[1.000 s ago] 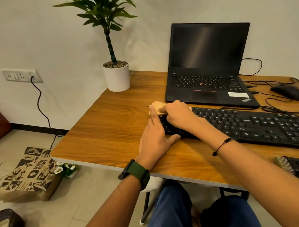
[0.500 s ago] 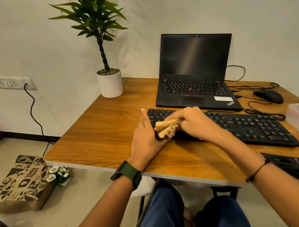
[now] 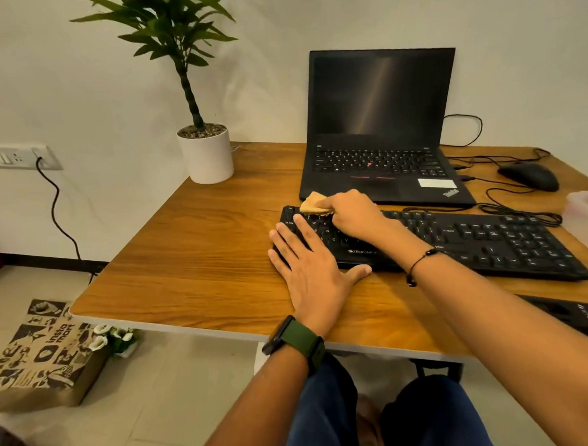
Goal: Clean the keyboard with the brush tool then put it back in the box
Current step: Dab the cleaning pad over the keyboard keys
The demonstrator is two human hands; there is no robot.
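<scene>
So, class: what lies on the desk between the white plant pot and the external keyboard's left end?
Nothing: the head view shows bare wood between the plant pot and the keyboard.

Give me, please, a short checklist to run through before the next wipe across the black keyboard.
1. Left hand steadies the keyboard, flat on its left end: ok.
2. Right hand grips the tan cloth: ok.
3. Cloth sits at the keyboard's far left corner: ok.
4. Keys to the right unobstructed: ok.
5. Mouse cables lie behind the keyboard's far edge; clear of the wipe: cannot tell.
6. Dust on the keys: cannot tell.
</scene>
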